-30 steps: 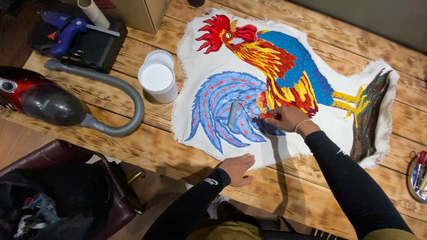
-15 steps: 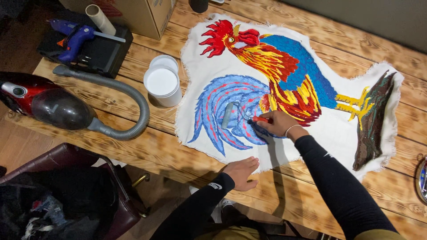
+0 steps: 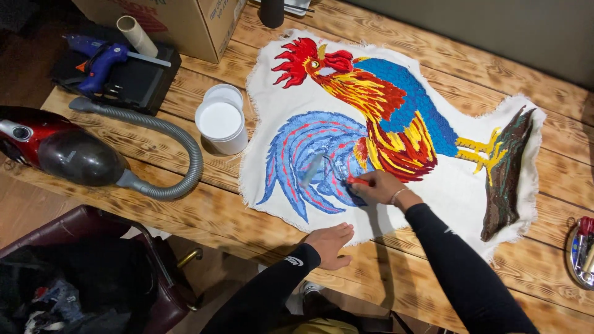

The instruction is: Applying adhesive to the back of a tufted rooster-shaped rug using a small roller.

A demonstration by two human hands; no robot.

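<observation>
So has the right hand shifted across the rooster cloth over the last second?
Yes. The right hand with the small roller has slid from beside the red-yellow wing toward the blue tail feathers, nearer the white tub.

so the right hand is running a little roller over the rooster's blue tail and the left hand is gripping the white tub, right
Not quite. The left hand rests flat on the cloth's near edge, well clear of the white tub. The head view shows it. The right hand does run the roller over the blue tail.

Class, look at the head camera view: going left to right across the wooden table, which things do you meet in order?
Red vacuum cleaner → blue glue gun → white tub → small paint roller held in the right hand → rooster's yellow feet → round tray of tools.
</observation>
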